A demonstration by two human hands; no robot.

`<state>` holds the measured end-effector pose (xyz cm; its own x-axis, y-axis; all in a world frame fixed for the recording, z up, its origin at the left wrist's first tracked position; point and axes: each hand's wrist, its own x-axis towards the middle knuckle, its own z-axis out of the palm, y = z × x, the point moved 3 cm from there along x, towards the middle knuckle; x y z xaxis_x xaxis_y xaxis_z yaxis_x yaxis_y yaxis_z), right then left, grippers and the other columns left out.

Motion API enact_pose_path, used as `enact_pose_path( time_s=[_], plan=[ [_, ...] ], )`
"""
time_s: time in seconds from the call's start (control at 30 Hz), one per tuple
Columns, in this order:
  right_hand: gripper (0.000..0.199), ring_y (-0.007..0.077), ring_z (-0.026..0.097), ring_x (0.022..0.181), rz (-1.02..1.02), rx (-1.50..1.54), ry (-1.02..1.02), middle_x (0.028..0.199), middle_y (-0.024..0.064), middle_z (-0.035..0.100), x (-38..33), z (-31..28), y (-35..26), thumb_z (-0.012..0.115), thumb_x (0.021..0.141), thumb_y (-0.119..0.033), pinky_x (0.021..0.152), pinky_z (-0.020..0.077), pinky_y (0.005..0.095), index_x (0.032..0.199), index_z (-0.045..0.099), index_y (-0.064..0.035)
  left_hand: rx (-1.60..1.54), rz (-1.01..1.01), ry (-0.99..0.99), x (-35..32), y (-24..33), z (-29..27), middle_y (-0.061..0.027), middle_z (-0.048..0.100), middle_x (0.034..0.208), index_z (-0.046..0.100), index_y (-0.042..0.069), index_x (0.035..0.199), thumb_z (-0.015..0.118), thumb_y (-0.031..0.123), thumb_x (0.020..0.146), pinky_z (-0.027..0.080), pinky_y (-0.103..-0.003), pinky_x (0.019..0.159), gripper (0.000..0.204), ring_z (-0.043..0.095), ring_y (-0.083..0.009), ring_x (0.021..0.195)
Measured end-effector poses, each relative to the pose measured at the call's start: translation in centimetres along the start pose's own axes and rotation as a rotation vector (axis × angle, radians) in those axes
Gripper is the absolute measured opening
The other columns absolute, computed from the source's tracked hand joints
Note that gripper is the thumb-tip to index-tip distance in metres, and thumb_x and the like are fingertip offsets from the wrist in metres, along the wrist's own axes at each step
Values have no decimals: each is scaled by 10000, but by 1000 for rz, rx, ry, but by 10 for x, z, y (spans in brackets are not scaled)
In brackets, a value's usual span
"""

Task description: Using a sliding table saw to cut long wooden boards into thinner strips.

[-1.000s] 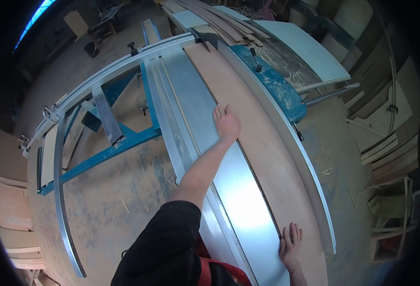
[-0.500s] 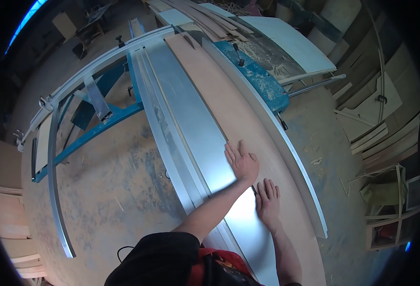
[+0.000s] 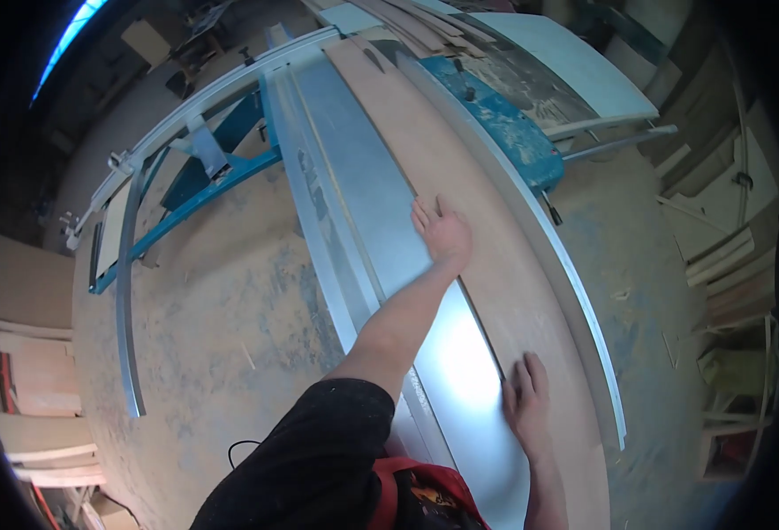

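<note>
A long thin light-brown wood board (image 3: 495, 256) lies along the bed of a panel saw, between its silver sliding table (image 3: 363, 141) and a long pale fence (image 3: 575, 296). My left hand (image 3: 442, 231) rests flat on the board, its fingertips at the board's left edge by the metal table. Nearer to me, my right hand (image 3: 528, 397) lies on the same board with fingers loosely bent at that edge. Neither hand grasps anything. At the far end of the board stands a dark fin-shaped metal piece (image 3: 374, 58), probably the blade or its splitter.
A teal fence carriage (image 3: 504, 115) dusted with sawdust sits right of the board. The teal outrigger frame (image 3: 186, 216) reaches out left, with a curved metal bar (image 3: 127, 327). Wood strips (image 3: 407, 22) lie at the far end. Board offcuts (image 3: 725, 256) lean at the right.
My left hand has slid forward along the board's edge. My right hand is now farther behind it, with its fingers more bent. The whole view has shifted slightly.
</note>
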<state>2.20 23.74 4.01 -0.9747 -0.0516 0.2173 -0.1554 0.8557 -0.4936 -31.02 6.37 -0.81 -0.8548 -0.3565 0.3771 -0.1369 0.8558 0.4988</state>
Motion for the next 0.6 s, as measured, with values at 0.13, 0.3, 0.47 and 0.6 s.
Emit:
enact_pose_path(
  time_s=[0.13, 0.3, 0.47, 0.6],
  plan=[
    [519, 491, 399, 1426, 193, -86, -196, 1519, 297, 430, -108, -51, 0, 662, 933, -74, 1194, 331, 542, 1398, 506, 98, 5, 18, -37, 16, 3, 11, -324, 421, 1541, 559, 25, 1421, 502, 236, 963, 187, -506, 1255, 507, 316, -442, 1492],
    [552, 531, 366, 1431, 63, -151, -268, 1523, 328, 412, -160, -53, 47, 588, 977, -197, 1191, 266, 636, 1430, 479, 99, 20, -9, -31, 66, -14, 25, -309, 409, 1557, 536, 8, 1441, 492, 254, 970, 179, -501, 1259, 533, 310, -420, 1502],
    [567, 525, 358, 1435, 20, -214, -265, 1530, 319, 407, -122, -37, 54, 578, 975, -200, 1198, 228, 643, 1436, 466, 109, 24, -23, 3, 111, -24, 55, -303, 422, 1545, 536, -5, 1435, 505, 271, 967, 184, -495, 1254, 545, 321, -411, 1495],
    [572, 518, 378, 1425, -2, -217, -249, 1508, 318, 432, -67, -8, 52, 571, 987, -265, 1196, 236, 640, 1432, 489, 84, 62, 11, 58, 161, -43, 72, -295, 467, 1501, 535, -38, 1422, 531, 289, 957, 207, -493, 1241, 569, 365, -406, 1462]
  ],
)
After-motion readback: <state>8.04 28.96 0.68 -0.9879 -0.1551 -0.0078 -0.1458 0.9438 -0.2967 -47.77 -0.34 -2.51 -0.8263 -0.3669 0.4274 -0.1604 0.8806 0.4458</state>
